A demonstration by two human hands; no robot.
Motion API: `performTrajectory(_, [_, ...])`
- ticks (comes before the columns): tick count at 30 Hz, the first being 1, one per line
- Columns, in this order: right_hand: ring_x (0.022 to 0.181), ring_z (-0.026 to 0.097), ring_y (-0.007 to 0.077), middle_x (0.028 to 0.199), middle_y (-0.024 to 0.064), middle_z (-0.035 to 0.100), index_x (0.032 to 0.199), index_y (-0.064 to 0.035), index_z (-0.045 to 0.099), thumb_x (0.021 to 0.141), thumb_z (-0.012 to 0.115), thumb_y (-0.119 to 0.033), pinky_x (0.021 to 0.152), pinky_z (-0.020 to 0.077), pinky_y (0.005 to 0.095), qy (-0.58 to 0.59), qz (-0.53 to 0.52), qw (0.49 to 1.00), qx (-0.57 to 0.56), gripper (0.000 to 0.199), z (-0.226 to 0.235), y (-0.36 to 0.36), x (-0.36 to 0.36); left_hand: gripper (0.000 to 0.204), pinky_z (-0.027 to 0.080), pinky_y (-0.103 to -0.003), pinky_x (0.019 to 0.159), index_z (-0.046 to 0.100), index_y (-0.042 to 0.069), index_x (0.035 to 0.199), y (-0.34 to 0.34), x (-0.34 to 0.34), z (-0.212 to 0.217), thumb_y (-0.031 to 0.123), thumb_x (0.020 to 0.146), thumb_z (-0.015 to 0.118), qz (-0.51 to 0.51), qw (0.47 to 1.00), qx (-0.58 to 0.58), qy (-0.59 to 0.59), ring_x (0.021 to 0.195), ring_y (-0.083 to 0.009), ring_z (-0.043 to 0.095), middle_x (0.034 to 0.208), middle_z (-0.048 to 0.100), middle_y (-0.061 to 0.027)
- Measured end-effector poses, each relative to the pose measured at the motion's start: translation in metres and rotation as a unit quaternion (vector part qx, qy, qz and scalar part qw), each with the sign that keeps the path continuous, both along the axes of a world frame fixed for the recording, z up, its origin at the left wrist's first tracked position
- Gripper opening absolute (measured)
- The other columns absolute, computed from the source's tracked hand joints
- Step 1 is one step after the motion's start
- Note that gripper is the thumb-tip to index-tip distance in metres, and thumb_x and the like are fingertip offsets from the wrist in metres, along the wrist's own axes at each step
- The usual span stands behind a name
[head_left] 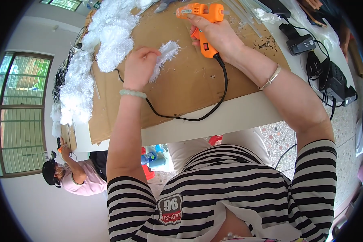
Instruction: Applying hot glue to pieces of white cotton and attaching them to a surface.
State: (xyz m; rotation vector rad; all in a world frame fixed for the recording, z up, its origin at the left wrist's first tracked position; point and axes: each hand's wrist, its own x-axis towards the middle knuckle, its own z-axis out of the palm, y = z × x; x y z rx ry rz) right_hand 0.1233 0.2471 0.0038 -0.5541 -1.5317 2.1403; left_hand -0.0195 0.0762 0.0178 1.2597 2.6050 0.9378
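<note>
My right hand is wrapped round the handle of an orange hot glue gun, whose nozzle end points left above the cardboard. A black cord runs from the handle's base, loops near the table edge and passes under my left wrist. My left hand is closed, its fingers curled at the side of a short white fluffy strip; the fingertips are partly hidden against it. Beyond my left hand lies a big heap of white fluffy trim.
Brown cardboard covers much of the white table. Clear glue sticks lie at the far right. Black power adapters with cables sit along the right edge. At the far left, another person in pink works at the table.
</note>
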Motion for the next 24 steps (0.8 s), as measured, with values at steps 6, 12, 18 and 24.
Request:
performTrajectory(6, [0.071, 0.056, 0.0111, 0.076, 0.0017, 0.056, 0.091, -0.0049, 0.056, 0.09, 0.058, -0.031, 0.06, 0.0509, 0.0277, 0.024, 0.005, 1.0, 0.011, 0.027, -0.008, 0.003, -0.008, 0.015, 0.045, -0.034, 0.07, 0.067, 0.004, 0.092, -0.002, -0.02, 0.0, 0.013, 0.083, 0.06, 0.171, 0.936, 0.247, -0.183, 0.08, -0.024, 0.058, 0.085, 0.064, -0.0121])
performTrajectory(12, [0.072, 0.056, 0.0106, 0.077, 0.0019, 0.056, 0.092, -0.0046, 0.056, 0.09, 0.058, -0.031, 0.061, 0.0516, 0.0273, 0.007, 0.009, 1.0, 0.016, 0.027, -0.008, 0.003, -0.006, 0.012, 0.045, -0.037, 0.076, 0.065, 0.003, 0.088, -0.001, -0.005, 0.01, 0.013, 0.081, 0.063, -0.023, 0.929, 0.13, 0.346, 0.084, -0.0307, 0.057, 0.087, 0.065, -0.0127])
performTrajectory(18, [0.071, 0.056, 0.0105, 0.077, 0.0018, 0.056, 0.093, -0.0044, 0.056, 0.09, 0.058, -0.031, 0.061, 0.0514, 0.0271, 0.007, 0.015, 1.0, 0.024, 0.026, -0.006, 0.003, -0.006, 0.008, 0.044, -0.04, 0.079, 0.067, 0.007, 0.08, 0.011, 0.014, -0.006, 0.012, 0.074, 0.068, -0.134, 0.93, 0.067, 0.337, 0.091, -0.0305, 0.056, 0.084, 0.063, -0.0078])
performTrajectory(24, [0.069, 0.056, 0.0104, 0.077, 0.002, 0.056, 0.092, -0.0046, 0.056, 0.09, 0.058, -0.03, 0.06, 0.0503, 0.0267, 0.015, 0.017, 0.999, 0.024, 0.025, -0.005, 0.002, -0.006, 0.005, 0.045, -0.041, 0.077, 0.066, 0.008, 0.073, 0.021, 0.018, -0.009, 0.011, 0.07, 0.069, -0.117, 0.927, 0.023, 0.357, 0.088, -0.0302, 0.056, 0.085, 0.064, -0.0064])
